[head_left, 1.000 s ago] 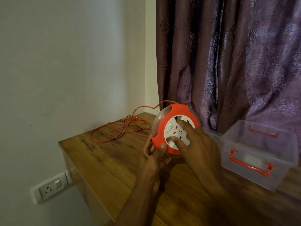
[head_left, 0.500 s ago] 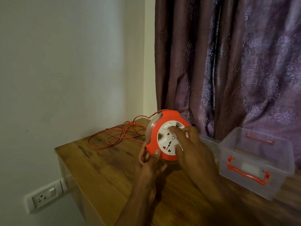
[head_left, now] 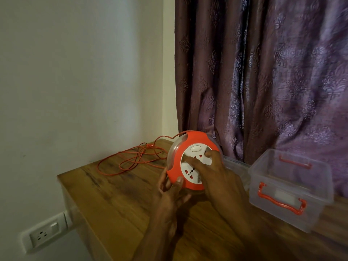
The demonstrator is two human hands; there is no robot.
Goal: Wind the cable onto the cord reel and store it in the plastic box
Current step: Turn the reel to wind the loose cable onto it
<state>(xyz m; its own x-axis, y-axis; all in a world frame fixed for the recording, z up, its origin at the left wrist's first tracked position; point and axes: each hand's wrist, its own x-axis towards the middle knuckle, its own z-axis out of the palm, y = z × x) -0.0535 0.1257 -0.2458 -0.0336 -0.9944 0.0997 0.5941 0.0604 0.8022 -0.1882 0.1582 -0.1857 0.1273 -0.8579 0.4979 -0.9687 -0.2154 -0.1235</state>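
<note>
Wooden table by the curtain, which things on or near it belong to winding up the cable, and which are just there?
Part of the job:
round orange-and-white cord reel
loose orange cable
clear plastic box with orange handles
left hand
right hand

Just there:
white wall socket
purple patterned curtain
wooden table

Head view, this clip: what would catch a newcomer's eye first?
The orange cord reel stands out, held on edge above the wooden table: the left hand grips its lower rim and the right hand lies on its white socket face. Behind it, loose orange cable sprawls near the wall; the clear plastic box waits at right.
</note>
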